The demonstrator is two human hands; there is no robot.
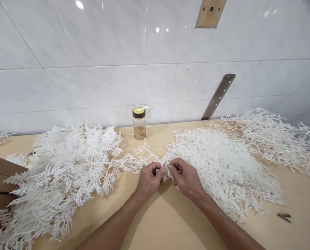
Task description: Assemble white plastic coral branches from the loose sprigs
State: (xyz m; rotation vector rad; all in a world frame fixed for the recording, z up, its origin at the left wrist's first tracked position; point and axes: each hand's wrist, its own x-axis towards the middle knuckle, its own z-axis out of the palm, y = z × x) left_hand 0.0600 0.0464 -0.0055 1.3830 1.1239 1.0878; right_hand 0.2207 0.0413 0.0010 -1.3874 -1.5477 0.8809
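My left hand (150,177) and my right hand (184,175) are close together over the middle of the table, fingertips nearly meeting. Both pinch a white branched piece (158,158), whose thin forked arms spread away from me, beyond the fingers. Small white leafy bits hang below the fingertips. To the left lies a big heap of white feathery sprigs (66,166). Another heap of white sprigs (222,163) lies just right of my right hand. Some loose white sprigs (134,162) lie between the left heap and my left hand.
A clear bottle (139,126) with a dark and yellow lid stands near the tiled wall. Bare white branches (271,135) are piled at the back right. Small dark snips (284,217) lie at the right, and a brown box (1,187) at the left edge.
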